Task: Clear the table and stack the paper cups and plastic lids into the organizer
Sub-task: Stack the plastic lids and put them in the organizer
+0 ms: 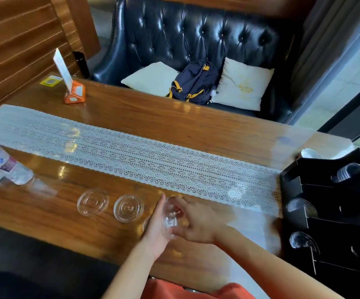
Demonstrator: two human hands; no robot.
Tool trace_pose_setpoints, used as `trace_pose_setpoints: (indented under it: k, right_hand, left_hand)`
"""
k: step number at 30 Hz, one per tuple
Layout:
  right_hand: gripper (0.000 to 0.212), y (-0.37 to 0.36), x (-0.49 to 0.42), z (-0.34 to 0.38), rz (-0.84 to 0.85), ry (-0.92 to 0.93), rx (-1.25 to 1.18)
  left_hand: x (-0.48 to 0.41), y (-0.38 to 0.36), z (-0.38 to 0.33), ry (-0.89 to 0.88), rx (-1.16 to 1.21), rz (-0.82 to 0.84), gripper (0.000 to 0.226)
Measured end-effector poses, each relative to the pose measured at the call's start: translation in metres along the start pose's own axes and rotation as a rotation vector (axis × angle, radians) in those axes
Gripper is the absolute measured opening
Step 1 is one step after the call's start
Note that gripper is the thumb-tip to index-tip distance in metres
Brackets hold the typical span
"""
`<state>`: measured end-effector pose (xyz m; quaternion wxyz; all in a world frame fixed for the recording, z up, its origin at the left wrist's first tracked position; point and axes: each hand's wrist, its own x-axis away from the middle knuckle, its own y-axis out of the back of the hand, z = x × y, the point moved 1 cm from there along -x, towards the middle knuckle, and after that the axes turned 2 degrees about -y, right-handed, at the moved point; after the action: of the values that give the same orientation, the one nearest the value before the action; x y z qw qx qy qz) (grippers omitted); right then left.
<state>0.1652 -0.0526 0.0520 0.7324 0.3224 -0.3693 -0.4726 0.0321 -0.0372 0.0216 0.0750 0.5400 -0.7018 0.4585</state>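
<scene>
As right hand (196,221) grips it, clear plastic lid (171,214), round, glossy, blurred

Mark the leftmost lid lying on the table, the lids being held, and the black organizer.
leftmost lid (92,202), head view, centre of its clear disc.
held lids (171,214), head view, clear plastic showing at the stack's middle.
black organizer (330,225), head view, bare black panel between slots.
</scene>
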Motion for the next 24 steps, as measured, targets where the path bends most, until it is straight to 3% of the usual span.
trace_pose_setpoints:
  k: [6, 12, 17, 21, 24]
  right_hand:
    - [0.058, -0.01, -0.015, 0.009, 0.081, 0.057, -0.085]
    - [0.051, -0.037, -0.028, 0.024, 0.244, 0.121, -0.253]
    - [0.03, -0.036, -0.045, 0.025, 0.065, 0.007, -0.554]
    - [0.024, -0.035, -0.053, 0.008, 0.001, -0.137, -0.431]
    - [0.032, -0.053, -0.052, 0.003, 0.149, -0.223, -0.205]
  left_hand:
    - [0.006, 0.005, 0.003, -0.097, 0.095, -0.12, 0.027]
    - [0.019, 0.032, 0.013, -0.141, 0.325, -0.342, 0.038]
    - [0.024, 0.042, -0.022, -0.156, 0.314, -0.378, 0.02]
    - [0.022, 0.063, -0.036, -0.059, 0.29, -0.354, 0.031]
    - [0.018, 0.076, -0.048, -0.003, 0.256, -0.313, 0.035]
